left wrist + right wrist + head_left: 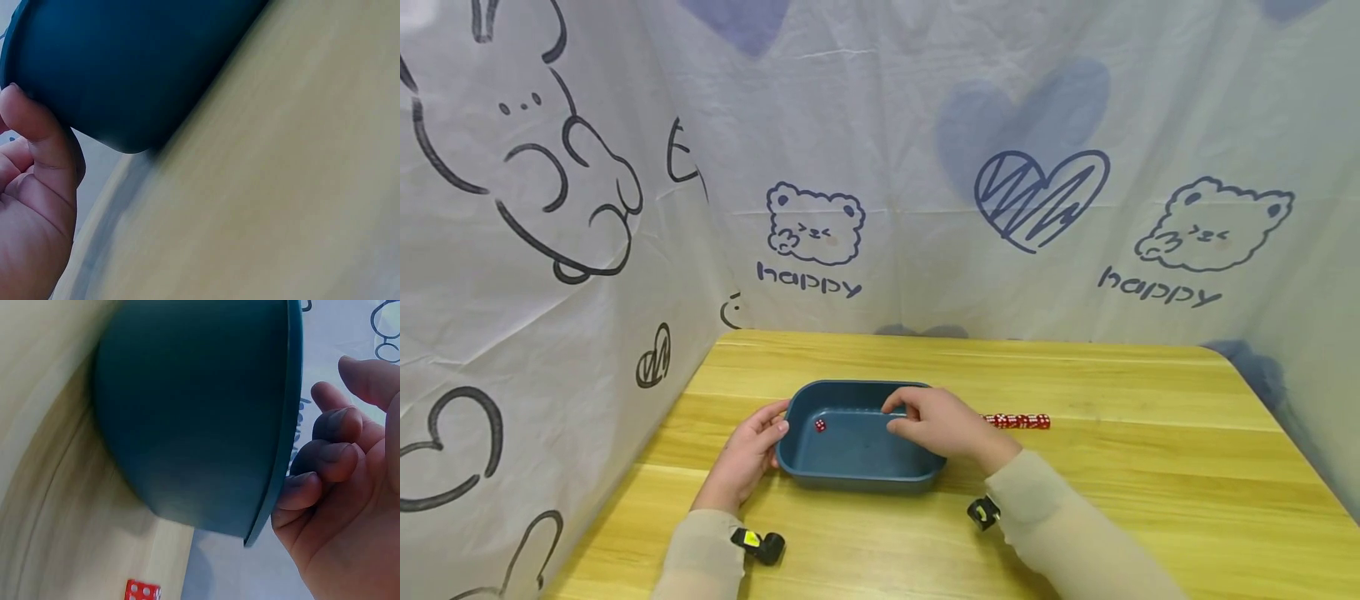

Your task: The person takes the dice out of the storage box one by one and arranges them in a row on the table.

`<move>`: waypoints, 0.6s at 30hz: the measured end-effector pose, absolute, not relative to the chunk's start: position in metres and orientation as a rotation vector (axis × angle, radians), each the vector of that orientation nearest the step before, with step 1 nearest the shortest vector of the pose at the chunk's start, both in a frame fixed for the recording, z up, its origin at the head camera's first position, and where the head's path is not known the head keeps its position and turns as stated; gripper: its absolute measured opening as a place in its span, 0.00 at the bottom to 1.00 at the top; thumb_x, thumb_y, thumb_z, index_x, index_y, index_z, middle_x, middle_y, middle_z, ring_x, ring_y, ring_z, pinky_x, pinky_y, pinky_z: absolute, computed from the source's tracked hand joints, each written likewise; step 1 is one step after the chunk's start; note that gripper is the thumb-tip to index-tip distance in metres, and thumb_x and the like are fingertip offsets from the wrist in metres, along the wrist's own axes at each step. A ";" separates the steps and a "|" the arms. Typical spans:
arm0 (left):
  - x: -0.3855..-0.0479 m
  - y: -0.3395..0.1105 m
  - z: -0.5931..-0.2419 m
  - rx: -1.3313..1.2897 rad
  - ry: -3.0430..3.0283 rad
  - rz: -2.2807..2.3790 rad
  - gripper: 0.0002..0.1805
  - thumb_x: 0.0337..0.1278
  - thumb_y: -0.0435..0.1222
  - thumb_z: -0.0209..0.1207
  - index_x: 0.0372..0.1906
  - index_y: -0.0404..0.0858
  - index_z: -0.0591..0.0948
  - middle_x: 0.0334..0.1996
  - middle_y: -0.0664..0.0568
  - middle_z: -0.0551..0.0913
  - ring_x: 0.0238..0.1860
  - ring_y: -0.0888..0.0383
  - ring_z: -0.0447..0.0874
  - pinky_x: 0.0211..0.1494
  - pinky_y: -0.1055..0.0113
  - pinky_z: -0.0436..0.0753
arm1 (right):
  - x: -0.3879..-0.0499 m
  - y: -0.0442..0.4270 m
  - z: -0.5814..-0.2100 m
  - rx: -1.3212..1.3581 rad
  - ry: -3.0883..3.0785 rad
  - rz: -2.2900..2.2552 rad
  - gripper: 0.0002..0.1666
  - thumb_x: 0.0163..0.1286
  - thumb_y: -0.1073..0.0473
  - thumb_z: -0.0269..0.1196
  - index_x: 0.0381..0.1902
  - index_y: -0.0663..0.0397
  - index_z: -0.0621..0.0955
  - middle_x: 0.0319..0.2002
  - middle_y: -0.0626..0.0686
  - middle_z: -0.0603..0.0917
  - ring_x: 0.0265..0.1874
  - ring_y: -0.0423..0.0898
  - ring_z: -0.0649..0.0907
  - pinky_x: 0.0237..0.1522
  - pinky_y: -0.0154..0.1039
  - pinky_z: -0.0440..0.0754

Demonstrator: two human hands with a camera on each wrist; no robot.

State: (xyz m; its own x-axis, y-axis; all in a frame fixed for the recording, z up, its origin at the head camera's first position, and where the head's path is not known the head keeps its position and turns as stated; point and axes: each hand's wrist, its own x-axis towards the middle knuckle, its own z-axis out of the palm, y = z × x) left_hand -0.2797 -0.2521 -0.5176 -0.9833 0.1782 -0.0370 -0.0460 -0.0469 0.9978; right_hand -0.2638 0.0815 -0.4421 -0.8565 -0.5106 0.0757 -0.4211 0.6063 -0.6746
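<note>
A dark blue-green plastic basin (863,480) sits on the table with one red die (820,425) inside, toward its left end. My left hand (741,457) grips the basin's left end, thumb at the rim; the left wrist view shows the thumb (37,122) against it. Above the basin's right side is my right hand (946,423), thumb and index finger apart with nothing seen between them. In the right wrist view the other fingers (328,459) are loosely bent beside the rim. A row of red dice (1021,422) lies right of the basin, partly hidden behind the right hand.
The yellow wood-grain table (1135,467) extends around the basin. A patterned white cloth (917,275) hangs along the back and sides. Each wrist wears a small black camera, one on the left (760,546) and one on the right (982,512).
</note>
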 end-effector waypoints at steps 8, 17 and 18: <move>-0.280 -0.254 -0.519 0.142 2.056 2.162 0.25 0.77 0.32 0.51 0.74 0.33 0.67 0.45 0.46 0.74 0.27 0.59 0.73 0.26 0.73 0.74 | -0.265 0.065 -0.443 -0.782 2.687 -1.078 0.13 0.74 0.49 0.63 0.54 0.38 0.82 0.23 0.46 0.76 0.17 0.43 0.72 0.29 0.40 0.76; -0.281 -0.252 -0.519 0.112 2.056 2.164 0.25 0.77 0.31 0.51 0.73 0.34 0.67 0.45 0.45 0.74 0.26 0.59 0.73 0.26 0.73 0.74 | -0.270 0.049 -0.444 -0.785 2.717 -1.048 0.13 0.74 0.48 0.63 0.54 0.38 0.82 0.24 0.45 0.77 0.18 0.43 0.73 0.28 0.39 0.74; -0.281 -0.252 -0.518 0.110 2.056 2.165 0.25 0.77 0.31 0.51 0.74 0.34 0.67 0.45 0.45 0.74 0.26 0.59 0.73 0.26 0.73 0.74 | -0.270 0.047 -0.443 -0.782 2.715 -1.050 0.13 0.74 0.48 0.63 0.54 0.39 0.83 0.24 0.45 0.77 0.18 0.44 0.73 0.28 0.39 0.74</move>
